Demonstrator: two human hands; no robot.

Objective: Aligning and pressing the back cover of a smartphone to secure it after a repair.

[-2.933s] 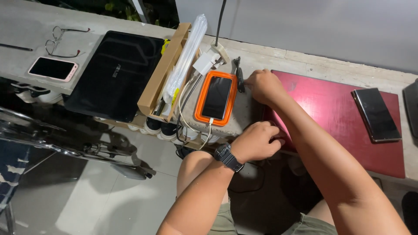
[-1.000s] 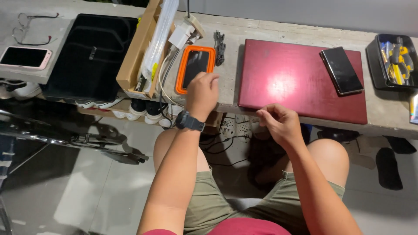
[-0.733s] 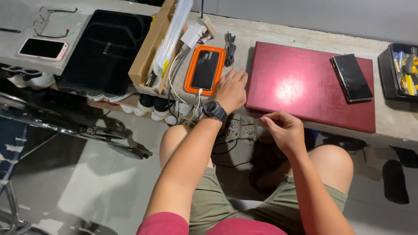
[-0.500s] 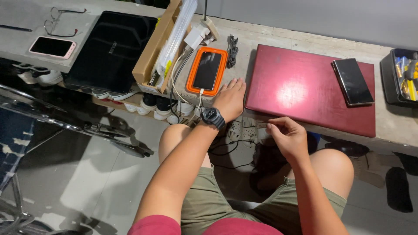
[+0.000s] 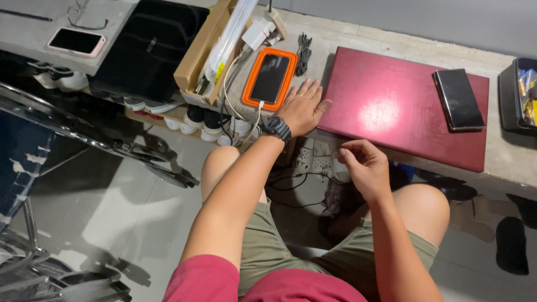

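Observation:
My left hand (image 5: 304, 106), with a black watch on its wrist, lies flat and open on the concrete bench, between an orange-cased phone (image 5: 269, 79) and a closed dark red laptop (image 5: 400, 106). The thumb touches the laptop's left edge. A white cable runs from the orange-cased phone down past my wrist. My right hand (image 5: 362, 166) hovers below the bench edge in front of the laptop, fingers loosely curled with nothing visible in them. A black phone (image 5: 458, 99) lies on the laptop's right side.
A cardboard box (image 5: 202, 50) with white packets and a charger (image 5: 256, 33) stands left of the orange-cased phone. A black tablet (image 5: 148, 50), a pink-cased phone (image 5: 76, 41) and glasses (image 5: 84, 14) lie further left. A black tray (image 5: 519, 95) sits far right. Shoes and cables lie under the bench.
My left hand slid off the orange-cased phone and now rests flat beside it against the laptop. My right hand dropped from the laptop's edge to below the bench.

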